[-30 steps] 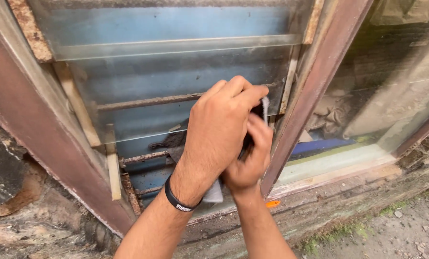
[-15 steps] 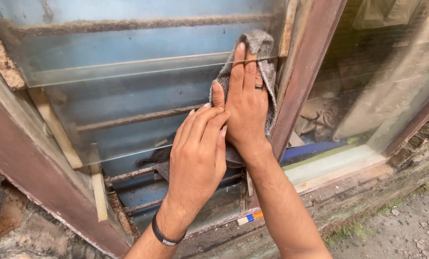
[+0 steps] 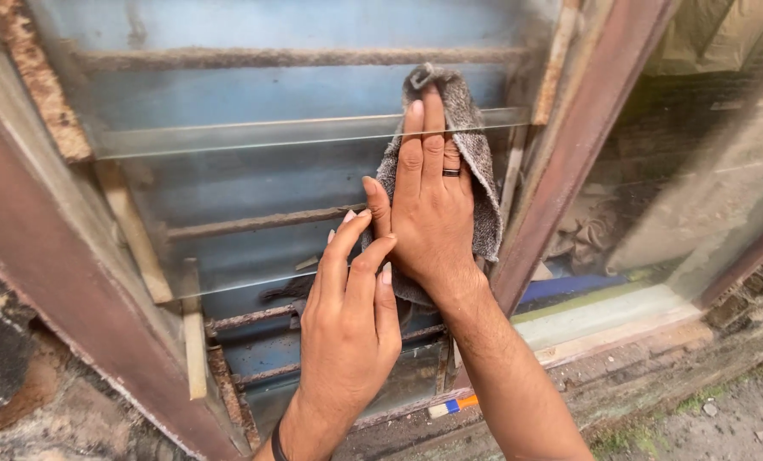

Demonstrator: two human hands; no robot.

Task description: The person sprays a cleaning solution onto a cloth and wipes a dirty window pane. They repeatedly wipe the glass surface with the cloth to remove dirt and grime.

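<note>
My right hand [image 3: 432, 213] lies flat, fingers pointing up, and presses a grey cloth [image 3: 477, 158] against a dusty glass louvre slat [image 3: 253, 137]; a dark ring sits on one finger. The cloth shows above and to the right of the fingers. My left hand [image 3: 347, 324] rests open on the lower glass slat [image 3: 228, 252] just below, its fingertips touching the base of my right thumb. A black band [image 3: 276, 444] circles my left wrist.
Rusty horizontal bars [image 3: 262, 58] run behind the glass. A reddish-brown frame post [image 3: 569, 154] stands right of my hands, with another dirty pane [image 3: 706, 171] beyond it. A small orange and blue object [image 3: 454, 405] lies on the sill. Cracked wall [image 3: 14, 376] is at the lower left.
My right hand has slid the cloth upward along the glass. My left hand has come off the back of my right hand and now lies flat below it.
</note>
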